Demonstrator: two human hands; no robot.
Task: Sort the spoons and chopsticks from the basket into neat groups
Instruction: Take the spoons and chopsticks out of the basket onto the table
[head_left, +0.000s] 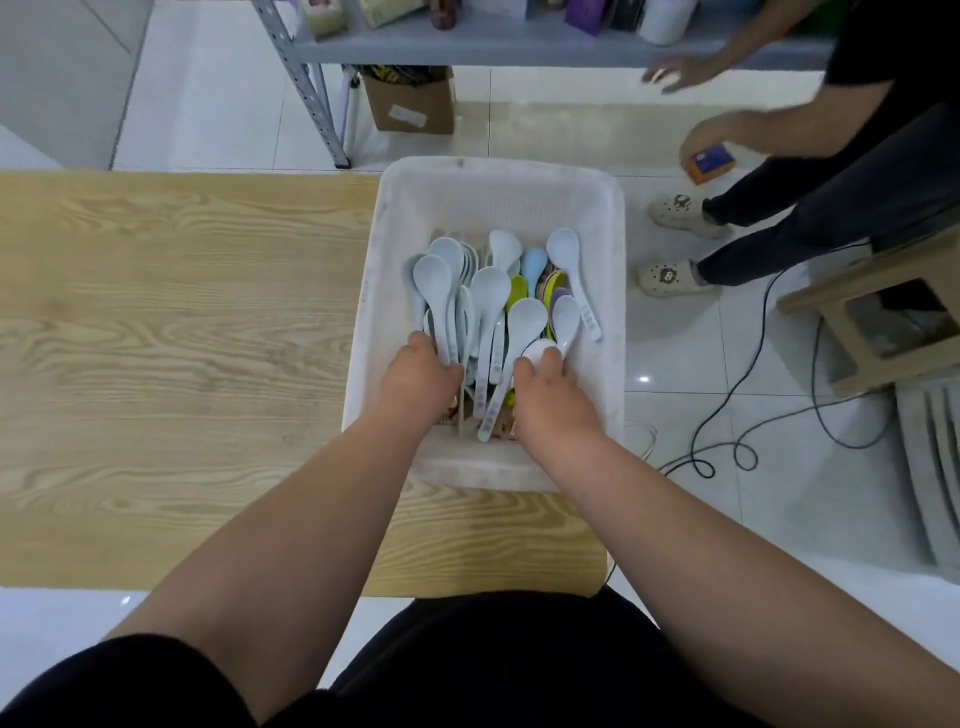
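A white plastic basket (395, 218) stands at the right end of the wooden table (182, 338). It holds several pale blue-grey spoons (436, 291) lying bowl-end away from me, with green (518, 291), light blue (533, 265) and purple (561, 299) spoons among them. Both my hands are inside the basket. My left hand (421, 376) grips the handles of a bunch of pale spoons on the left. My right hand (545, 387) curls its fingers round a white spoon (537, 349) at its bowl. Thin stick ends, perhaps chopsticks (460, 410), show between my hands.
Another person (810, 171) stands right of the table holding a small orange-blue box (709, 162). A grey metal shelf (519, 47) and a cardboard box (410, 104) are behind. Black cables (727, 415) and a wooden stool (883, 312) are on the floor at right.
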